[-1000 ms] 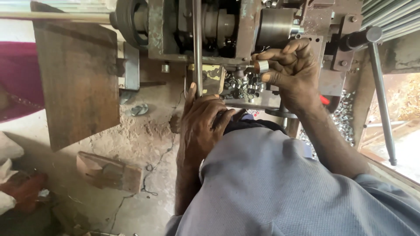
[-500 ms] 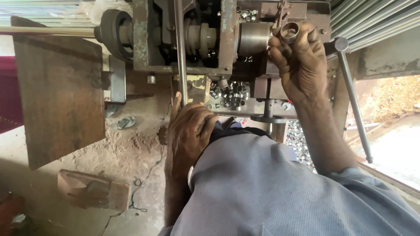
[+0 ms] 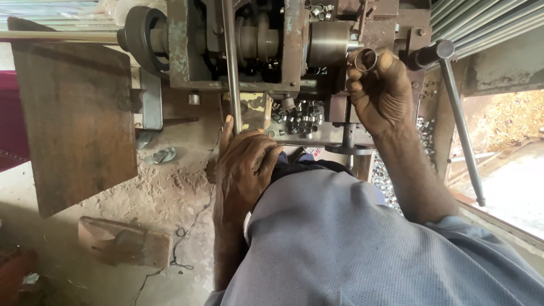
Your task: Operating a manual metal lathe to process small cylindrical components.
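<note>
My right hand point(image 3: 382, 93) holds a small metal ring point(image 3: 365, 59) between thumb and fingers, right next to the round chuck point(image 3: 328, 44) of an old greasy lathe-like machine point(image 3: 249, 45). My left hand point(image 3: 243, 167) rests on my knee, its fingers up against the lower end of a long vertical metal lever point(image 3: 231, 68). Below the chuck a tray point(image 3: 297, 119) holds several similar metal rings.
A long handle with a black knob point(image 3: 459, 119) slants down on the right. A rusty flat plate point(image 3: 73, 119) stands at the left, with a brick point(image 3: 124, 241) on the dirt floor below it. More rings and swarf point(image 3: 385, 173) lie under the machine.
My right hand has lifted a ring from the tray up to the chuck. The view has shifted slightly; my left hand stays by the lever.
</note>
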